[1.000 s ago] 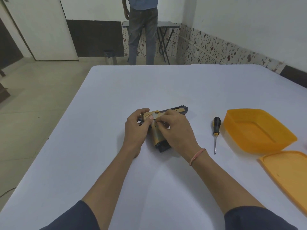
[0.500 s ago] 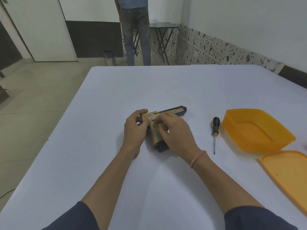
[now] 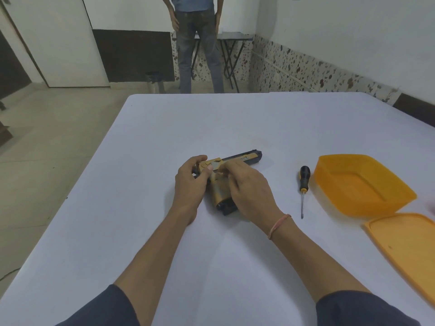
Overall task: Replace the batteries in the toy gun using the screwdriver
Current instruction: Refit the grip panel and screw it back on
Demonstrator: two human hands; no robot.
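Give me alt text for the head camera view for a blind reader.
A person's left hand grips the rear of a tan and black toy gun on a white table while the right hand pinches at its middle. A screwdriver lies untouched to their right, beside an open orange container and its lid.

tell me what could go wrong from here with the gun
1. The left hand and right hand both grip the gun while the screwdriver lies untouched beside it. Prying a screwed cover with fingers might crack it.
2. The right forearm is near the screwdriver and could knock it rolling.
3. Small screws could get lost on the table unless they go in the open tub.
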